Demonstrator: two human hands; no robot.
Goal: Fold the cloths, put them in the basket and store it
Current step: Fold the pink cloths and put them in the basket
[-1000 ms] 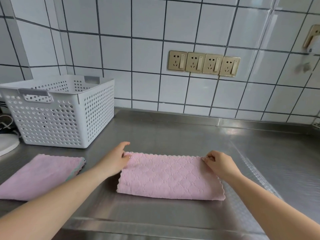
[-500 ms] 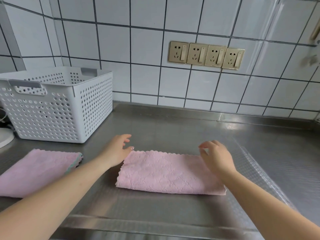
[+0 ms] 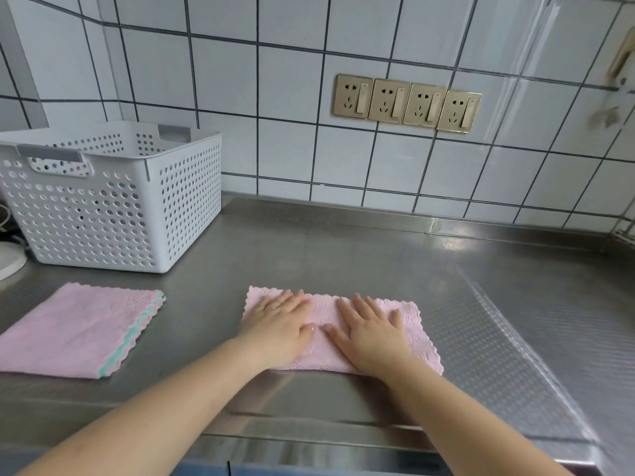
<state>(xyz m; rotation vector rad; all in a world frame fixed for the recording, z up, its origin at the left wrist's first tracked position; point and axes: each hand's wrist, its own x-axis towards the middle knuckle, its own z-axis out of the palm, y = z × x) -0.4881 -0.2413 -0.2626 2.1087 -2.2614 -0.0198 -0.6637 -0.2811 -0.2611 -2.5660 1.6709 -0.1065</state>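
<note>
Both hands, left hand and right hand, fingers flat, press the half-folded pink cloth at centre. Next, likely: fold again, then into the basket, upper left.

Both forearms were bare from the bottom edge of the view up to the wrists, with no sleeve showing on either. The left hand wore a thin, plain ring on one finger, pale and metallic in look. The right hand wore nothing. The fingernails on both hands were short and carried a light, glossy finish, seen best at the thumbs.
</note>
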